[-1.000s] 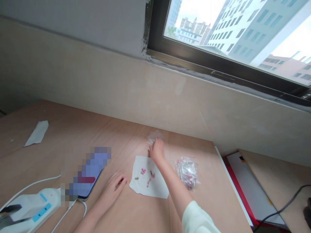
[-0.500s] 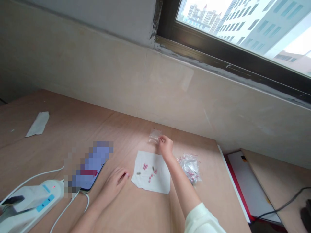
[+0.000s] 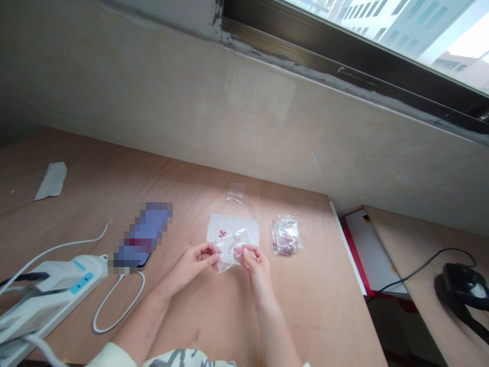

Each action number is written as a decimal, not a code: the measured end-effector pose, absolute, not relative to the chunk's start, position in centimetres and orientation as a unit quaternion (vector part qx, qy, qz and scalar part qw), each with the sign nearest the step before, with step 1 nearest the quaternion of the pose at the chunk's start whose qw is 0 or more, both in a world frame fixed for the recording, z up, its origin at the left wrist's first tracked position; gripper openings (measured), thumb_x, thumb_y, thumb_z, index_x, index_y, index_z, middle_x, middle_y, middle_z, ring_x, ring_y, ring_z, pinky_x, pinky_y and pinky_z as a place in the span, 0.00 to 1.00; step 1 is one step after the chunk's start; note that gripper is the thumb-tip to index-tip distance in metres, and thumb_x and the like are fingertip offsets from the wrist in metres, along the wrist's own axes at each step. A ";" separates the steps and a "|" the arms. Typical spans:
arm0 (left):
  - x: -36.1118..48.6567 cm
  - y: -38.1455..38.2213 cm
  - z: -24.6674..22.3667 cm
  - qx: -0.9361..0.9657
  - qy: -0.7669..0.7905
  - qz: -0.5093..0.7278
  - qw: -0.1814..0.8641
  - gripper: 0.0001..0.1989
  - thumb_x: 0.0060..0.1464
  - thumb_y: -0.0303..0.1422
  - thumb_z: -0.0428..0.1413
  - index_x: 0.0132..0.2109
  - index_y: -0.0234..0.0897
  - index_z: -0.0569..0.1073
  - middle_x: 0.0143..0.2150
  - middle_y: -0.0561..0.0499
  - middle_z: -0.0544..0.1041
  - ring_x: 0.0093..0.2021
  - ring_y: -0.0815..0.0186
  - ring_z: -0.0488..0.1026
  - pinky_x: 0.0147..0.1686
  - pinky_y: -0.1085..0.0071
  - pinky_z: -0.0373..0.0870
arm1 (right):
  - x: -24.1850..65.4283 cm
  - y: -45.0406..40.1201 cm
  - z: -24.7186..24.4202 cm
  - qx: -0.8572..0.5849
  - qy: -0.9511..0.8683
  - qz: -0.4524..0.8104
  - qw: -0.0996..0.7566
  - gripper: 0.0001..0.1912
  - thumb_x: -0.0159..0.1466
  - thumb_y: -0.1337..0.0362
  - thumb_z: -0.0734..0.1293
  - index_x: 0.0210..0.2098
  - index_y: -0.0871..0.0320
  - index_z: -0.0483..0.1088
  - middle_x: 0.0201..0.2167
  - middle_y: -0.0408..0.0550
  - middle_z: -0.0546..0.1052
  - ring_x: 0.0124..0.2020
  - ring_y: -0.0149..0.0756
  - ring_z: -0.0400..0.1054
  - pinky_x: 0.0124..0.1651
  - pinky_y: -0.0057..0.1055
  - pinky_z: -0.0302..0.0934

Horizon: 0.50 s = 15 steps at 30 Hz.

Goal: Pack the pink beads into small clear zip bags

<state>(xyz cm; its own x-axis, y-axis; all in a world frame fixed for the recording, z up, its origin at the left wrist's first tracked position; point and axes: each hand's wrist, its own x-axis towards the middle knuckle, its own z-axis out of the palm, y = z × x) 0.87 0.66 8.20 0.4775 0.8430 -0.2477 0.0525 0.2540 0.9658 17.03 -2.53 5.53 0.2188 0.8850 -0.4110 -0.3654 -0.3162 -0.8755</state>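
Observation:
A clear plastic bag (image 3: pixel 228 259) is stretched between my two hands above the near part of a white paper sheet (image 3: pixel 250 229). My left hand (image 3: pixel 198 262) pinches its left edge, where a red strip shows. The fingers of my right hand (image 3: pixel 254 262) close on its right side. Small pink pieces (image 3: pixel 222 233) lie on the paper; others show blurred through the plastic. Behind the paper lies another clear bag (image 3: pixel 236 192). To the right is a pile of clear bags (image 3: pixel 286 234) with pink and dark contents.
At the left are a phone (image 3: pixel 147 234) with a blurred screen, a white power strip (image 3: pixel 82 280) with cables, and a paper scrap (image 3: pixel 52 180). A wall (image 3: pixel 153 112) borders the table's back. A black object (image 3: pixel 464 285) sits on the surface at far right.
My right hand has come back from behind the paper and now holds a clear bag. My left hand has moved in from beside the paper and grips it too. The view has tilted down.

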 end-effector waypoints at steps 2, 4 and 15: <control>0.5 0.1 8.2 0.530 0.425 0.291 0.674 0.08 0.46 0.35 0.53 0.26 0.34 0.66 0.22 0.55 0.70 0.26 0.69 0.69 0.33 0.71 0.65 | 17.2 -3.2 5.2 -0.643 -0.276 0.481 0.528 0.16 0.46 0.59 0.67 0.31 0.58 0.61 0.34 0.50 0.70 0.37 0.37 0.64 0.42 0.37 0.56; 0.1 -0.3 8.4 0.525 0.442 0.277 0.673 0.08 0.45 0.35 0.54 0.26 0.34 0.65 0.20 0.56 0.69 0.24 0.70 0.68 0.30 0.72 0.65 | 17.0 -3.8 5.8 -0.705 -0.342 0.361 0.506 0.15 0.47 0.60 0.66 0.32 0.57 0.60 0.34 0.48 0.67 0.38 0.37 0.61 0.41 0.36 0.55; -0.7 -1.5 10.0 0.596 0.448 0.195 0.638 0.10 0.44 0.36 0.54 0.25 0.34 0.62 0.18 0.59 0.63 0.19 0.75 0.60 0.19 0.78 0.54 | 13.7 -4.2 11.1 -0.555 -0.569 0.534 0.287 0.10 0.56 0.62 0.58 0.22 0.60 0.62 0.19 0.40 0.63 0.21 0.26 0.54 0.24 0.24 0.48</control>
